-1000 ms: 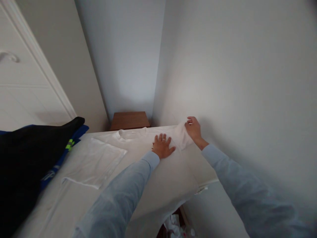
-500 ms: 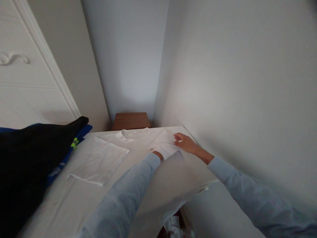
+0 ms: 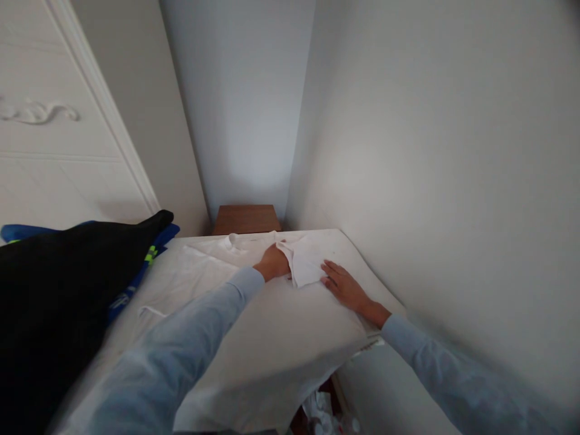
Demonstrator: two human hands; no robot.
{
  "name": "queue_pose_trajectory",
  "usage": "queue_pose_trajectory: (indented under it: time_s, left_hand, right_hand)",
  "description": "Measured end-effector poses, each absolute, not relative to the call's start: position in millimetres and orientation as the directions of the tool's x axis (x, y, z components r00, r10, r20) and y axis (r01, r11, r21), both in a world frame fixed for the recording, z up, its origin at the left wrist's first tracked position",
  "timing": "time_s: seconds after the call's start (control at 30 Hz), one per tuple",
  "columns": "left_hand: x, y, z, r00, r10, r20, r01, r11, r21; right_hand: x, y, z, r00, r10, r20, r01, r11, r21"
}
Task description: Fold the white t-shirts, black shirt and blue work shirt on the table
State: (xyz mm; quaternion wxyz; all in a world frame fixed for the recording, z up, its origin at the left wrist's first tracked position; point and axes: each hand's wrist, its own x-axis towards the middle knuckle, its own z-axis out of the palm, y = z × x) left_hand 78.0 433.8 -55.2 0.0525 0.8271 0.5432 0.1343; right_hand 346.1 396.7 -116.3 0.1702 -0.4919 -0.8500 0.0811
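Note:
A white T-shirt (image 3: 203,275) lies on the white-covered surface (image 3: 272,338), its collar towards the far edge. My left hand (image 3: 273,263) grips its right-hand sleeve (image 3: 308,266) near the hem, with the fingertips partly hidden by the cloth. My right hand (image 3: 347,286) rests palm down at the outer side of that sleeve. Its fingers are stretched out, and their tips touch the cloth.
On the left, a heap of black cloth (image 3: 58,302) overlies blue clothing (image 3: 122,296). A brown wooden piece (image 3: 247,219) stands beyond the far edge. A wall (image 3: 430,181) borders the right side; a white cabinet door (image 3: 49,151) is at left.
My left hand has moved left and slightly away, drawing the sleeve's hem with it. My right hand has come down from a raised, curled pose to lie flat. The view has shifted slightly left.

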Motion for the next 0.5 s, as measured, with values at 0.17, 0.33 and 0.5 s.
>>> queue_pose_trajectory:
  time_s: [0.17, 0.33, 0.5]
  left_hand:
    - [30, 425, -34, 0.105, 0.985, 0.136, 0.980, -0.126, 0.156]
    - [46, 407, -46, 0.440, 0.881, 0.173, 0.882, -0.460, 0.100]
    - [61, 392, -74, 0.648, 0.746, 0.156, 0.734, -0.666, 0.132]
  right_hand:
    - [334, 398, -98, -0.422, 0.869, 0.258, 0.793, 0.492, -0.361]
    - [292, 427, -74, -0.448, 0.834, 0.321, 0.756, 0.545, -0.362]
    - [269, 478, -77, -0.520, 0.826, 0.218, 0.774, 0.564, -0.289]
